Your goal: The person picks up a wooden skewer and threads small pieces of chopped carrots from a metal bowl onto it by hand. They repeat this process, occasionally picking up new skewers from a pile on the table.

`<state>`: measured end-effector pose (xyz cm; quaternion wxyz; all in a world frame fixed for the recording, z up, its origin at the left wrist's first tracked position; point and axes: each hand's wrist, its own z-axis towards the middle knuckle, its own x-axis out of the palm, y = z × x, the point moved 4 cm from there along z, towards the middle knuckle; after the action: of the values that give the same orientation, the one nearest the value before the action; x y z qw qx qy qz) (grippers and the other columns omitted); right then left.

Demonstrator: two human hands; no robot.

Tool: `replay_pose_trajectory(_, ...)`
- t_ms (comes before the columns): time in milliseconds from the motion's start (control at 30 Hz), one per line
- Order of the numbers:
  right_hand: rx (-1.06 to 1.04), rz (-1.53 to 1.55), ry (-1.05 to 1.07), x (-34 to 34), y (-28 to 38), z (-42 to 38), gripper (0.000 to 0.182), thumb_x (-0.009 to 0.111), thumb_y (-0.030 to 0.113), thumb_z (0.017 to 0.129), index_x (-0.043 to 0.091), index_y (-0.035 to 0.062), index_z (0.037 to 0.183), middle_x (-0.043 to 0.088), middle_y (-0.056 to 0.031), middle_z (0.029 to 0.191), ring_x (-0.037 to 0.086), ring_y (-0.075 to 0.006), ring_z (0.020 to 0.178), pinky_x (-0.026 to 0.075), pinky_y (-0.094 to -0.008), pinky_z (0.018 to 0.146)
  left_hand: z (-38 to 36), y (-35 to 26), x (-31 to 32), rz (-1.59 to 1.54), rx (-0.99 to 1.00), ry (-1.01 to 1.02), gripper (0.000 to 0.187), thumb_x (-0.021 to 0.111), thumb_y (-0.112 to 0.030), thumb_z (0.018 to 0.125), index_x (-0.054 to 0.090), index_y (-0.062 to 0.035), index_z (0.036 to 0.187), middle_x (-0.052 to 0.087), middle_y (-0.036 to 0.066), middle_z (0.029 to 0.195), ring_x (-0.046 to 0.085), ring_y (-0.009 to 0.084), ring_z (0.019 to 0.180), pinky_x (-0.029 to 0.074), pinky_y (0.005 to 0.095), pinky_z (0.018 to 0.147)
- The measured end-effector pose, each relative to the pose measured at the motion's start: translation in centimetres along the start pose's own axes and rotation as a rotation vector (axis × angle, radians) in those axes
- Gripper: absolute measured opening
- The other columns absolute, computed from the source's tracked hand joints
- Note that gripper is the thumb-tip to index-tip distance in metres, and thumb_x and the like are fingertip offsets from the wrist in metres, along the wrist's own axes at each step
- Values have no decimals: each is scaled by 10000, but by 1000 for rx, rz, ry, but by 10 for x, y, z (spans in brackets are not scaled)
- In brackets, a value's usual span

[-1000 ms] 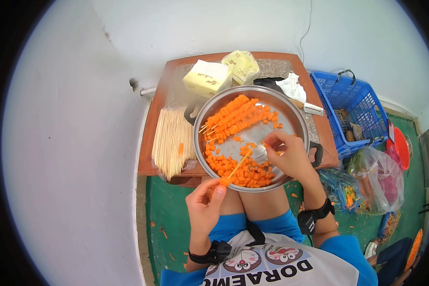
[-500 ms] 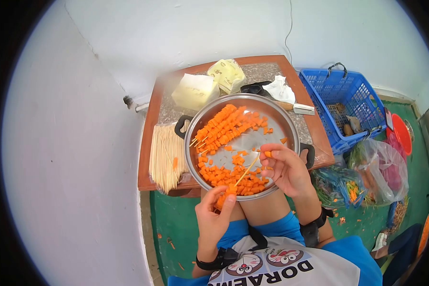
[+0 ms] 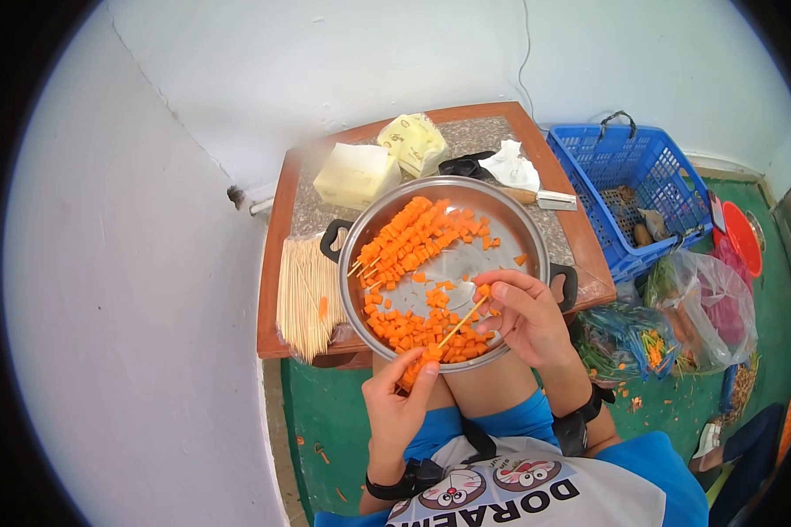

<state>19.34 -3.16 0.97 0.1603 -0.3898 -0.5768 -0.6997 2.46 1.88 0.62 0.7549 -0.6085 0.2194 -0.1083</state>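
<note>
My left hand (image 3: 397,402) is closed around the lower end of a bamboo skewer (image 3: 462,325), where orange carrot cubes (image 3: 432,353) are threaded. The skewer slants up to the right over the pan's near edge. Thumb and fingers of my right hand (image 3: 532,323) pinch a carrot cube (image 3: 482,291) at the skewer's upper tip. Below both hands is a wide steel pan (image 3: 511,230) with black handles. Loose carrot cubes (image 3: 395,327) lie in its near part, and filled carrot skewers (image 3: 404,237) are stacked at its far left.
Bare bamboo skewers (image 3: 306,294) lie left of the pan on a wood-edged table (image 3: 593,250). Behind it are tissue packs (image 3: 357,176) and a peeler-like tool with a wooden handle (image 3: 554,200). To the right stand a blue crate (image 3: 593,215) and plastic bags (image 3: 712,307).
My right hand has brought the pinched carrot cube onto the skewer's tip; before, it was just beside the tip. My left hand keeps its hold, and the view has shifted slightly.
</note>
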Motion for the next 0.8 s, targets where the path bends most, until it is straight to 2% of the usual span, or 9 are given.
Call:
replay_pose_trajectory(167, 7, 16, 10, 2, 6, -2, 255, 509, 70, 777, 495, -23, 1014, 556, -79, 841, 552, -121, 781, 520, -274, 632, -1, -2, -2, 55, 19, 10, 212, 623, -101, 710, 582, 44, 858, 578, 59, 653, 471, 46, 548, 380, 170, 476)
replay_pose_trajectory(233, 139, 140, 9, -5, 0, -3, 232, 467, 57, 786, 486, -26, 1001, 536, -119, 857, 571, -160, 736, 518, -268, 615, -2, -1, -3, 49, 22, 16, 212, 625, -100, 708, 582, 45, 856, 581, 68, 656, 479, 52, 554, 387, 176, 485)
replay_pose_trajectory(267, 138, 139, 10, -7, 0, -3, 232, 467, 57, 786, 486, -26, 1001, 536, -119, 857, 571, -160, 736, 518, -268, 615, -2, -1, -3, 42, 26, 22, 212, 626, -100, 706, 582, 46, 854, 584, 77, 660, 488, 58, 559, 394, 182, 494)
replay_pose_trajectory(333, 200, 232, 123, -4, -2, -4, 235, 511, 79, 776, 505, -2, 996, 558, -79, 853, 556, -142, 799, 510, -295, 657, -2, -2, -3, 33, 39, 22, 212, 626, -100, 705, 583, 45, 854, 584, 78, 661, 491, 59, 561, 395, 183, 496)
replay_pose_trajectory(433, 211, 261, 156, -1, -1, -4, 243, 510, 82, 777, 500, -8, 1003, 555, -73, 836, 561, -147, 770, 509, -305, 656, -2, -5, -3, 34, 50, 28, 211, 628, -99, 704, 583, 43, 854, 585, 79, 663, 494, 61, 564, 398, 184, 498)
replay_pose_trajectory(633, 190, 72, 41, -3, 7, -7, 261, 509, 87, 780, 486, -25, 1015, 537, -63, 772, 556, -141, 721, 515, -290, 651, -3, -6, -4, 36, 39, 38, 209, 629, -97, 702, 585, 40, 853, 586, 77, 658, 493, 58, 555, 397, 181, 492)
replay_pose_trajectory(800, 196, 167, 63, -4, 4, -5, 252, 503, 82, 782, 487, -28, 1007, 542, -78, 765, 556, -143, 725, 518, -290, 645, -3, -7, -4, 51, 67, 33, 207, 629, -99, 702, 587, 36, 853, 583, 72, 644, 489, 55, 541, 394, 179, 484)
